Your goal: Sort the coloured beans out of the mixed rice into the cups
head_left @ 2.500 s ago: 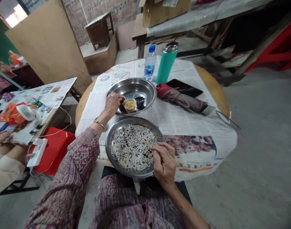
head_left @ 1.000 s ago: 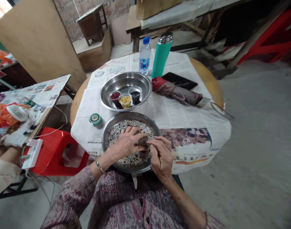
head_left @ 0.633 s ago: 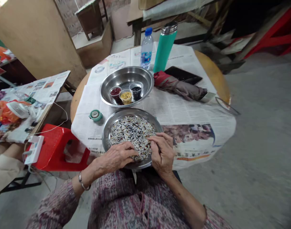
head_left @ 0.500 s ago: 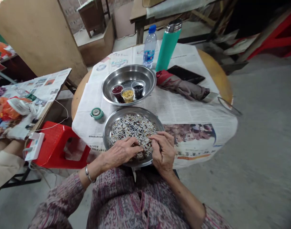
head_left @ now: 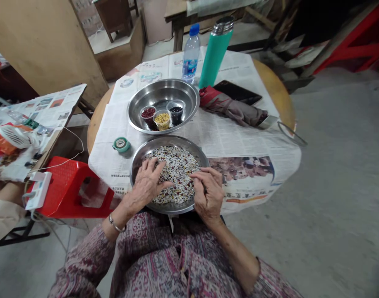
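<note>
A steel basin [head_left: 138,159] near the table's front edge holds a mix of white grains [head_left: 178,163] with red, yellow and black beans through it. My left hand [head_left: 148,182] is spread over the left part of this mix, fingers apart. At the basin's right side, my right hand [head_left: 208,194] is closed in a pinch above the grains; whatever is between its fingertips is hidden. Behind stands a second steel basin [head_left: 158,89] with clear plastic cups of red beans [head_left: 148,113], yellow beans [head_left: 162,119] and black beans [head_left: 176,110].
Newspaper [head_left: 239,142] covers the round table. A green tape roll [head_left: 121,144] lies left of the basins. Behind them stand a water bottle [head_left: 191,56] and a teal flask [head_left: 216,54]; a folded umbrella [head_left: 233,108] and dark tablet [head_left: 239,92] lie right. A red stool [head_left: 71,186] stands left.
My left hand has moved left and spread its fingers, where before they were bent into the grains. The grains' dark centre patch is now mixed. My right hand stays pinched at the right side.
</note>
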### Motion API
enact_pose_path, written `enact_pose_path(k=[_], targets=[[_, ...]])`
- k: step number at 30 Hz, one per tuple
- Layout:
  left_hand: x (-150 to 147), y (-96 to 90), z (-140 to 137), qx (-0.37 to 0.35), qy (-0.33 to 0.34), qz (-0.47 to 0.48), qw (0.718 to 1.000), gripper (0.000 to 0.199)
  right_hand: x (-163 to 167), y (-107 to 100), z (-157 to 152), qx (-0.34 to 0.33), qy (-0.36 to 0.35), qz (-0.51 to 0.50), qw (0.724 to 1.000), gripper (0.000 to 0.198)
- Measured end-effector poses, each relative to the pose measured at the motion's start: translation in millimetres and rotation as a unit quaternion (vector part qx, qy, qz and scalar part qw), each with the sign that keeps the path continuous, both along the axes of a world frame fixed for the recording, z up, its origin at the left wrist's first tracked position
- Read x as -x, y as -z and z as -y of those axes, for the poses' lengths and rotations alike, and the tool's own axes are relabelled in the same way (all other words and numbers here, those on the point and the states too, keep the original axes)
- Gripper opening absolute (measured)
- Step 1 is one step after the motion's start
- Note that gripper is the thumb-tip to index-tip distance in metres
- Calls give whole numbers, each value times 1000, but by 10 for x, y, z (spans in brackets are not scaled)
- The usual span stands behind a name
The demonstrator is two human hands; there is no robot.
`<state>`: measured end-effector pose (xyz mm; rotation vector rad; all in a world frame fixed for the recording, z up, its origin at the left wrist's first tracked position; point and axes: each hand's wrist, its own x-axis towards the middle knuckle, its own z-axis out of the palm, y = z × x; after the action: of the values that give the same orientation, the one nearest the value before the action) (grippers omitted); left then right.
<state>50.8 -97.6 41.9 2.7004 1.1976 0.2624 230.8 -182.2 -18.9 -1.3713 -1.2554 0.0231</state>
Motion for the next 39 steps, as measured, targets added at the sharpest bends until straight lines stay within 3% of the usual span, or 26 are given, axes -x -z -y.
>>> enact_pose_path(k=[2,6,10,13,16,21,23,25,27,30,32,34,39], targets=[[-21,-20,137,35,59,12,998,58,0,-1,1,-1,0,1,1000,20],[-105,-64,308,86,165,17,982,33,2,10,3,-1,3,0,1000,20],[-293,-38,193,46,202,-3,978,30,3,23,0,-1,6,-3,1000,21],[-440,-17,-40,-14,194,-31,980,30,3,24,-5,-5,8,-7,1000,20],[-442,-42,-245,-29,155,-60,986,26,2,17,-7,-6,8,-10,1000,20],[-37,-124,-176,2,42,-43,998,23,4,3,-6,-2,9,-17,1000,20],[126,-145,-12,56,51,-22,997,18,5,1,-5,-5,7,-19,1000,20],[186,-155,164,104,69,-5,992,31,6,3,-2,-4,8,-21,1000,20],[119,-151,291,146,94,3,985,37,7,8,3,5,8,-23,1000,19],[-119,-125,304,171,147,-3,974,22,7,16,8,21,8,-26,999,20],[-260,-98,203,127,150,-18,980,25,8,21,8,26,7,-29,999,20],[-316,-65,68,67,106,-19,992,29,9,25,7,26,6,-32,999,20],[-49,39,-94,-34,-16,93,995,27,4,33,12,23,4,-30,999,19]])
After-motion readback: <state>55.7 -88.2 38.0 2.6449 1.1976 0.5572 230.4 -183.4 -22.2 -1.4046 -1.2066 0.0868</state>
